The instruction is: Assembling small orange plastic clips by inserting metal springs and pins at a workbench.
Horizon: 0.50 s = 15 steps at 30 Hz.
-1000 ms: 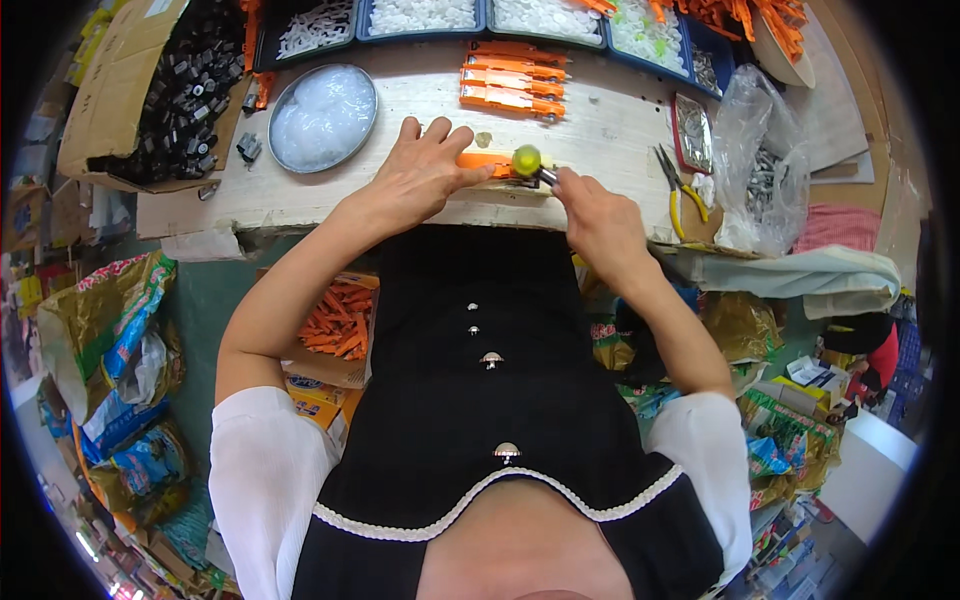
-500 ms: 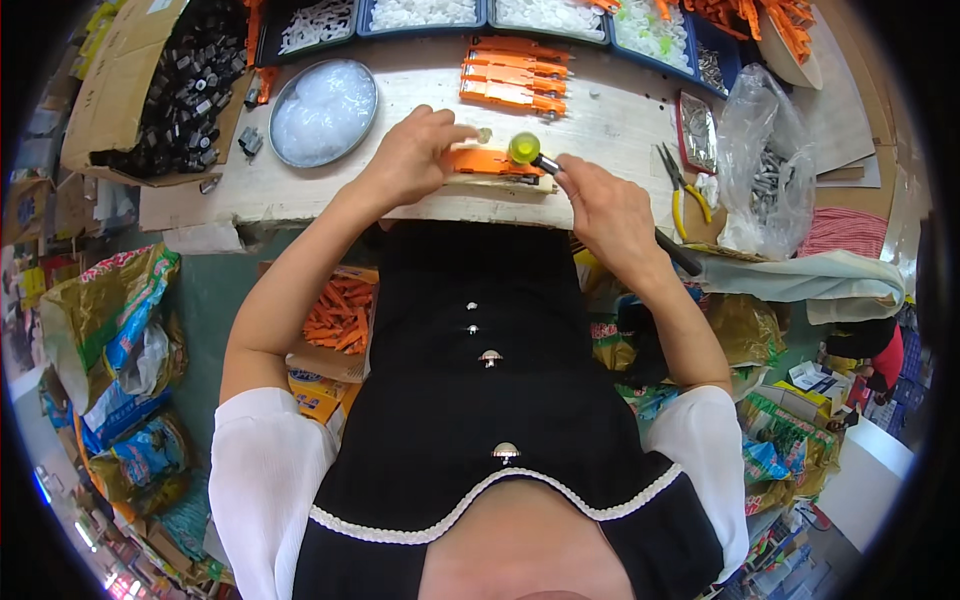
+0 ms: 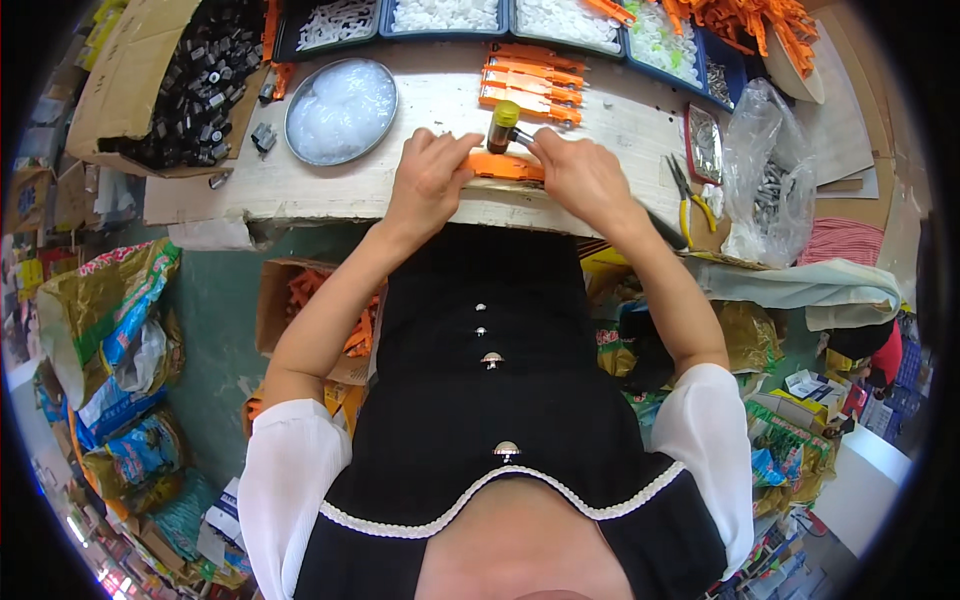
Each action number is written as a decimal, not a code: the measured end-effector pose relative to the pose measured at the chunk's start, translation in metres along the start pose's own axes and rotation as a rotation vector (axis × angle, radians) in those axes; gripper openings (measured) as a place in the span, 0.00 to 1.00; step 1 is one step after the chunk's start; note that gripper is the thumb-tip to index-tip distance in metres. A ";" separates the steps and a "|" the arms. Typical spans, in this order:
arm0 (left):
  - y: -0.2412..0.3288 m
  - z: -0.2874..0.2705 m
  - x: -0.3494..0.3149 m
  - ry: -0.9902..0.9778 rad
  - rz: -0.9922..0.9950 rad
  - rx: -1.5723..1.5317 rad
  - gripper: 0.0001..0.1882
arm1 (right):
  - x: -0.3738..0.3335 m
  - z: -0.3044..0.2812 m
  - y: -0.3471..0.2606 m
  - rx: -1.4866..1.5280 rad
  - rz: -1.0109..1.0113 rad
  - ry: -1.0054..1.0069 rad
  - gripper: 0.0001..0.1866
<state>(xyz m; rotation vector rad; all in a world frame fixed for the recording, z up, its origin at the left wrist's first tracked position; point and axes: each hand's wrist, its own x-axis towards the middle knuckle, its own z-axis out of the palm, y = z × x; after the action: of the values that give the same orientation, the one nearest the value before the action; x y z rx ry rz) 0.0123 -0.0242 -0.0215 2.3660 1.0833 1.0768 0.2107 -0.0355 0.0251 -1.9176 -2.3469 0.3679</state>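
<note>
The right hand [image 3: 582, 178] grips a hammer [image 3: 504, 125] close to its yellow-green head, the dark handle running back beneath the wrist and showing again beside the forearm. The head stands over an orange part [image 3: 508, 167] that lies near the front edge of the tabletop [image 3: 430, 80]; whether the two touch, I cannot tell. The left hand [image 3: 432, 180] has its fingers curled at the left end of that part, though whether they pinch it is unclear. Behind, similar orange pieces [image 3: 530, 85] lie in a stack-like row. A round dish [image 3: 330, 162] of translucent material sits to the left, pliers [image 3: 687, 192] with yellow handles and a clear plastic bag [image 3: 768, 170] to the right, and blue trays [image 3: 445, 36] line the back
</note>
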 end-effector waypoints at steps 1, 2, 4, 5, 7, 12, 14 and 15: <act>0.001 0.000 -0.006 0.023 0.006 0.026 0.19 | 0.003 -0.008 -0.001 0.025 0.005 -0.029 0.11; 0.001 0.003 -0.009 0.026 0.005 0.024 0.19 | 0.006 -0.013 -0.001 0.022 0.004 -0.030 0.11; 0.005 0.012 -0.013 0.233 0.157 0.159 0.18 | 0.013 -0.017 0.001 0.103 0.032 -0.029 0.11; 0.014 0.012 -0.018 0.191 0.150 0.125 0.17 | 0.014 -0.021 -0.001 0.070 0.033 -0.018 0.11; 0.035 0.020 -0.021 0.156 0.190 0.108 0.18 | 0.011 -0.027 -0.007 0.122 -0.016 0.117 0.11; 0.033 0.050 -0.034 0.044 0.237 0.149 0.19 | 0.005 -0.006 -0.026 0.464 -0.269 0.589 0.09; 0.027 0.052 -0.038 -0.016 0.264 0.114 0.19 | 0.000 0.001 -0.028 0.006 -0.136 0.050 0.10; 0.025 0.052 -0.039 -0.025 0.283 0.126 0.19 | 0.007 0.002 -0.028 0.002 -0.104 -0.030 0.11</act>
<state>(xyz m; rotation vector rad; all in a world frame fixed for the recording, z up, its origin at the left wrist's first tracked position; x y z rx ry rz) 0.0468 -0.0689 -0.0618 2.6877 0.8470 1.0937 0.1823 -0.0342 0.0294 -1.7931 -2.4517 0.3929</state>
